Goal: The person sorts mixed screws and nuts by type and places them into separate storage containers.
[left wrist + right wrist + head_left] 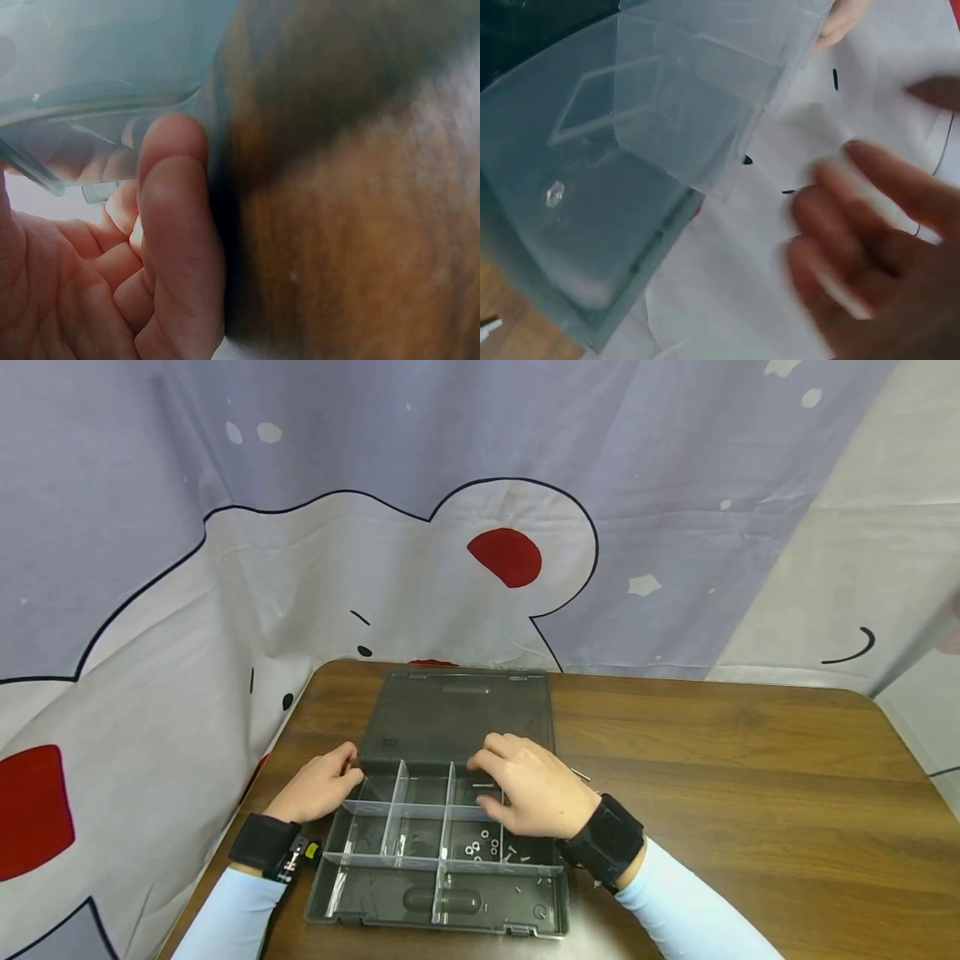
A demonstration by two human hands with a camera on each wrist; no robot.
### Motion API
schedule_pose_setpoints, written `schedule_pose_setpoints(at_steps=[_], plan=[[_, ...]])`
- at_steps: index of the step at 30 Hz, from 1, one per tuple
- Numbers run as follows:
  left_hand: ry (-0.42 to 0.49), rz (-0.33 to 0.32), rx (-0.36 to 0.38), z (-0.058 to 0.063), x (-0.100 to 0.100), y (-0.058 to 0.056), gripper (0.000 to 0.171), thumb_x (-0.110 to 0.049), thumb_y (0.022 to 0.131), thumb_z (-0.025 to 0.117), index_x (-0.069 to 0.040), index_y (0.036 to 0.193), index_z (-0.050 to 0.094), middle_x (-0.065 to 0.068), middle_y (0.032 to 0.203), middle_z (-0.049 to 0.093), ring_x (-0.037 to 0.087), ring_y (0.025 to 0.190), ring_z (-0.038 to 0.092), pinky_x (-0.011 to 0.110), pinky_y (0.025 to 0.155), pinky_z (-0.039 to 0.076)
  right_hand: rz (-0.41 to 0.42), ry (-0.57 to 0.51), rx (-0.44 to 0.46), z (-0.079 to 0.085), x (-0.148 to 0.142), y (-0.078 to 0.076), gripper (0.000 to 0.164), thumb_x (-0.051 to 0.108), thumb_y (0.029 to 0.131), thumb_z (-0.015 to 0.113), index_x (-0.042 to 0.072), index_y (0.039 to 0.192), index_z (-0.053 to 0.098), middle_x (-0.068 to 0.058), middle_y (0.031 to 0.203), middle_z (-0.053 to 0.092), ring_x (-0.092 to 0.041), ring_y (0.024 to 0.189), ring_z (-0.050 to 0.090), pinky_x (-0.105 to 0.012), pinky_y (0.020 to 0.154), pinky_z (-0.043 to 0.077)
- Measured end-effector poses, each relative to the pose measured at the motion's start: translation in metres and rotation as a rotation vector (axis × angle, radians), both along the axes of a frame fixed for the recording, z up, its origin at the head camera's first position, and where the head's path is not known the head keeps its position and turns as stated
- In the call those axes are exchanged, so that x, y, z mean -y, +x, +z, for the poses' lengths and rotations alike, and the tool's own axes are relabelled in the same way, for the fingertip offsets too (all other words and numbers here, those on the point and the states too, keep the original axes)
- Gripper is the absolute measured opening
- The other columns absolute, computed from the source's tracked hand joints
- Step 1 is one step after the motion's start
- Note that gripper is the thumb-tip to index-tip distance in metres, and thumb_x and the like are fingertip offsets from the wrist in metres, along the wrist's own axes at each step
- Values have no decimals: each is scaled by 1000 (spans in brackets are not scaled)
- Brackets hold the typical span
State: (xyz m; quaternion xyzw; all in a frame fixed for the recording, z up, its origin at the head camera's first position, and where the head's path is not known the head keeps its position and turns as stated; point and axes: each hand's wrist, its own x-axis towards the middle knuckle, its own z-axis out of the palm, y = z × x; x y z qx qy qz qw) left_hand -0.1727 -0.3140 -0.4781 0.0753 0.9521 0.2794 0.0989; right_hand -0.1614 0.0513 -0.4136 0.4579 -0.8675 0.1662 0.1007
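Note:
A grey see-through compartment box lies on the table with its lid folded back. My left hand holds the box's left side near the hinge, its thumb against the plastic in the left wrist view. Over the right compartments hovers my right hand, fingers apart and nothing visible between them; in the right wrist view the fingers are blurred. Beneath it, a long thin metal piece lies in a back compartment. Several nuts sit in a middle compartment, with small screws to their right.
The front right compartment holds a few tiny pieces, among them a ring. A metal rod-like piece lies on the wooden table right of the box. A printed curtain hangs behind the table and along its left side.

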Motion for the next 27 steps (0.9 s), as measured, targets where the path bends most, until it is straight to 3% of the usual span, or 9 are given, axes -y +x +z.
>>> schedule_pose_setpoints(at_steps=[2,3,5,9,27], plan=[[-1,0,-5,-1,0,0,10,-17,99,50,-11,93,44,0,71,40,17,57,39,29,58,29,-6,63,62,-2,-3,3,76,52,89,75,10,148,53,-10,144,56,-26,129,59,-45,108,48],[0,0,-7,-2,1,0,10,-17,99,50,-11,93,45,0,71,40,16,57,39,29,58,29,-10,97,93,-3,-5,4,90,62,87,71,12,157,43,-13,157,45,-30,143,49,-48,115,42],[1,-2,-13,-3,1,0,10,-17,99,51,-12,93,45,0,71,41,16,57,39,29,59,30,-20,133,141,-4,-10,6,104,72,87,65,15,164,28,-14,171,23,-34,158,26,-53,123,30],[4,-3,-19,-4,1,0,11,-17,99,51,-12,92,44,0,70,40,16,57,38,29,58,29,-55,125,167,-5,-26,5,103,74,88,61,16,165,24,-11,174,14,-32,161,17,-54,126,25],[3,-6,-16,-2,1,-1,10,-17,99,51,-12,92,44,0,71,41,16,57,40,29,58,30,-254,84,179,-23,-113,-14,89,61,92,66,7,157,40,-17,168,32,-39,154,33,-60,120,32]])
